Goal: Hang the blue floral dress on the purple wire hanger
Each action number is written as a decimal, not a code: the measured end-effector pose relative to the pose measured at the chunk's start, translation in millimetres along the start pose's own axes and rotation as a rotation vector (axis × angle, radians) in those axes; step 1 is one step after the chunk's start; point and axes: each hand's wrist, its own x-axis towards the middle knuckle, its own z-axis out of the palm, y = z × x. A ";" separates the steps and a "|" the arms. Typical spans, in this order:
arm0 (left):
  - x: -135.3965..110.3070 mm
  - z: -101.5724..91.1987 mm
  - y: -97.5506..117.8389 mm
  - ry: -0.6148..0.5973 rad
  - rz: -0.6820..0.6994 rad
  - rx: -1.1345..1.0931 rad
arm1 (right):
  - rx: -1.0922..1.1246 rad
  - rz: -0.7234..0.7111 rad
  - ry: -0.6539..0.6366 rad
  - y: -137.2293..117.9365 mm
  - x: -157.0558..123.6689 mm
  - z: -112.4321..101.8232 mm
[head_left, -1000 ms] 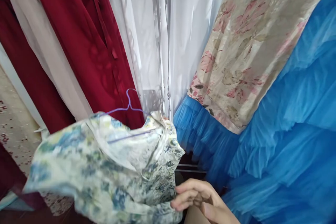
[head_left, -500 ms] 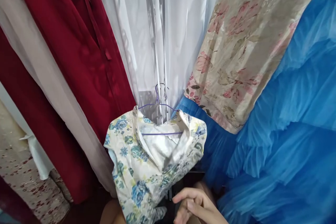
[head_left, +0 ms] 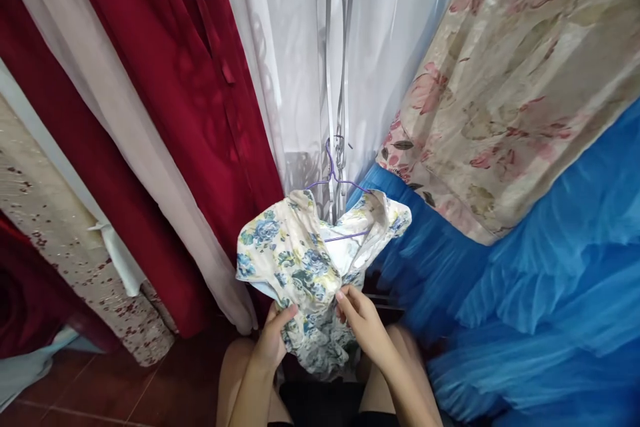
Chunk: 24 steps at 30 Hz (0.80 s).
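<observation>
At the lower centre of the frame: a floral garment [head_left: 307, 265] on a purple hanger [head_left: 332, 177], neckline uppermost.

Left to right: red fabric [head_left: 190, 80] hangs at upper left; the left hand [head_left: 273, 339], thumb in front, pinches the garment's side below the armhole; the garment extends beyond both hands toward the frame's centre, long axis roughly vertical; the right hand [head_left: 364, 321], nearer the neckline, pinches the front at its lowest point; blue ruffled fabric [head_left: 560, 320] occupies the lower right.
</observation>
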 end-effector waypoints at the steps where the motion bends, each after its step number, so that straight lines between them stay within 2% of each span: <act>1: -1.0 -1.5 -1.6 -0.012 -0.018 -0.015 | -0.002 -0.019 0.008 2.5 5.9 4.4; 5: 2.0 -1.8 -3.5 -0.048 -0.062 -0.062 | 0.074 -0.002 0.058 11.3 17.5 16.9; 7: 5.8 -1.4 -6.3 -0.043 -0.028 -0.078 | 0.113 0.027 0.090 15.0 16.6 18.5; 8: 7.7 -1.4 -9.7 -0.016 0.039 -0.087 | 0.118 0.039 0.116 16.8 15.0 17.9; 10: 10.0 -2.4 -21.7 0.122 0.276 -0.077 | 0.120 0.067 0.154 19.8 10.5 14.4; 12: 9.1 -3.6 -39.4 0.282 0.562 0.054 | 0.134 0.099 0.150 21.5 5.0 9.6; 13: 7.3 -3.5 -49.2 0.317 0.675 0.173 | 0.146 0.113 0.138 21.5 2.2 7.2; 14: 4.7 -2.3 -58.7 0.298 0.746 0.312 | 0.158 0.126 0.122 20.7 -0.8 5.2; 15: 1.7 0.2 -67.4 0.230 0.775 0.446 | 0.168 0.134 0.109 19.0 -3.7 3.5; 18: -6.4 15.9 -83.5 -0.061 0.718 0.675 | 0.144 0.109 0.065 10.0 -13.0 0.4; 20: -8.5 28.6 -84.8 -0.181 0.676 0.715 | 0.081 0.061 0.050 2.7 -19.3 -0.9; 24: -6.4 41.5 -74.7 -0.285 0.665 0.809 | 0.009 0.020 0.061 -7.9 -27.2 -3.6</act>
